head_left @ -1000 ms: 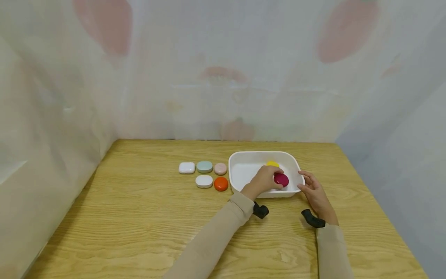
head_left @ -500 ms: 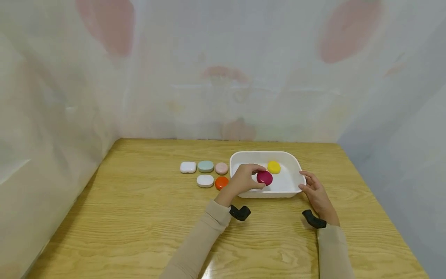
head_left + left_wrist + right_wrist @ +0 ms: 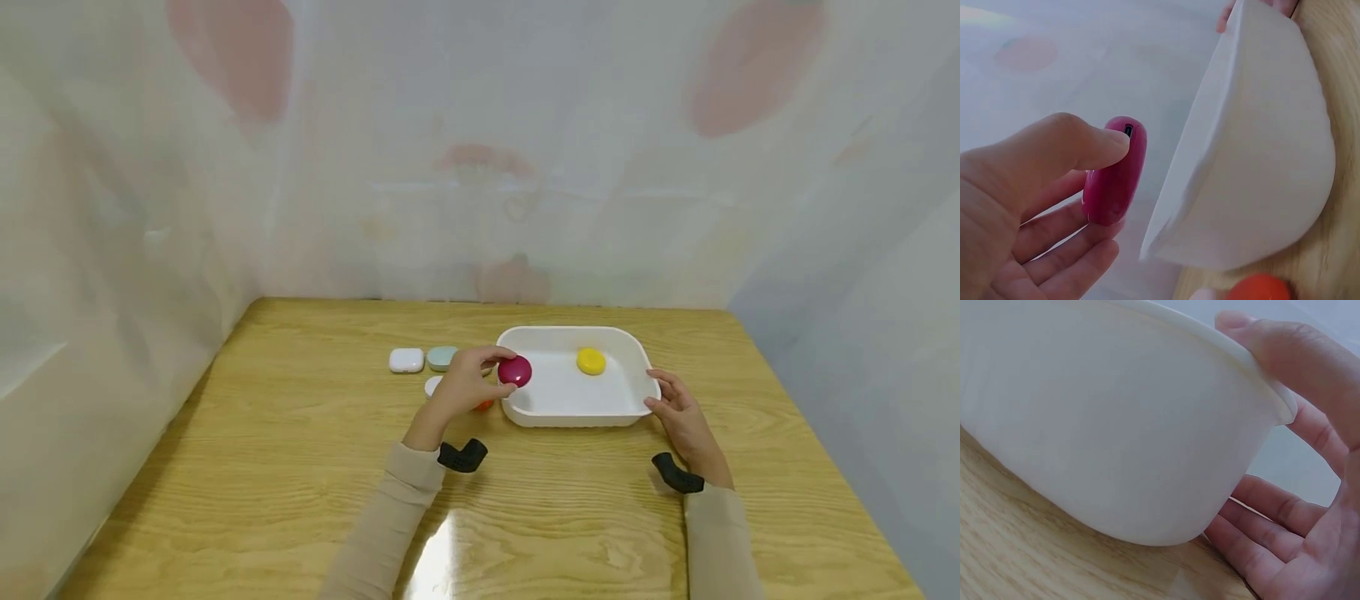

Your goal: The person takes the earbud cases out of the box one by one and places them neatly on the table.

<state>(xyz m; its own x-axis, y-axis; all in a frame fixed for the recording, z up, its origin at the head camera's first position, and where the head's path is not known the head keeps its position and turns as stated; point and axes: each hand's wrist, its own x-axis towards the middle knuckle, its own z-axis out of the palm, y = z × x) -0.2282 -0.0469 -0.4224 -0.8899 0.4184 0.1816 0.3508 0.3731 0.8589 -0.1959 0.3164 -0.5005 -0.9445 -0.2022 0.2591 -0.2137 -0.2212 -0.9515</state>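
Note:
Between thumb and fingers, my left hand (image 3: pixel 467 385) pinches a glossy magenta earbud case (image 3: pixel 514 372) at the left rim of a white plastic basin (image 3: pixel 573 421). A small dark port shows on the edge of the magenta case (image 3: pixel 1113 187) in the left wrist view, where a gap separates it from the basin. My right hand (image 3: pixel 686 421) grips the basin's right end; in the right wrist view its thumb lies on the basin's rim (image 3: pixel 1210 340) and the fingers reach around the outside. Inside the basin, toward the right, lies a round yellow case (image 3: pixel 591 361).
Left of the basin sit a white case (image 3: pixel 406 361), a mint case (image 3: pixel 441 358) and a white oval case (image 3: pixel 432 386), partly behind my left hand. An orange-red case (image 3: pixel 484 405) is mostly covered by that hand. The wooden table (image 3: pixel 300 467) ends at a patterned curtain (image 3: pixel 337 217).
My left hand has carried the magenta case leftward from the basin's right side to its left rim, uncovering the yellow case. The right hand has stayed on the basin's right end.

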